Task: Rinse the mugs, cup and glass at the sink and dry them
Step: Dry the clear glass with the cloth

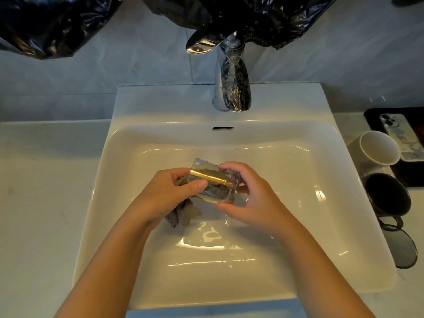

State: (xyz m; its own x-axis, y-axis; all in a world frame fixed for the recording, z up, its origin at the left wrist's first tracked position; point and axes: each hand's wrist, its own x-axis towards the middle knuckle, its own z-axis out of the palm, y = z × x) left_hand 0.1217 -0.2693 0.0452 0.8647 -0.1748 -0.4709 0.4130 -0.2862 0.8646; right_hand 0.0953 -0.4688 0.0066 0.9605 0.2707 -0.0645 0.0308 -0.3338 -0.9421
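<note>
Over the white sink (142, 143) I hold a clear glass (214, 182) on its side, mouth to the left. My right hand (247, 198) grips its base end. My left hand (167, 193) holds a grey cloth (183, 214) pushed into the glass, with the thumb on the outside wall. The rest of the cloth hangs below my left hand. On the counter to the right stand a white mug (378, 149) and a dark mug (387, 196).
The chrome tap (231, 88) stands behind the basin with no water running. A phone (397, 134) lies on a black tray (371, 115) at the far right. A round dark lid or coaster (401, 249) lies by the sink's right rim. Black plastic bags (57, 26) hang above.
</note>
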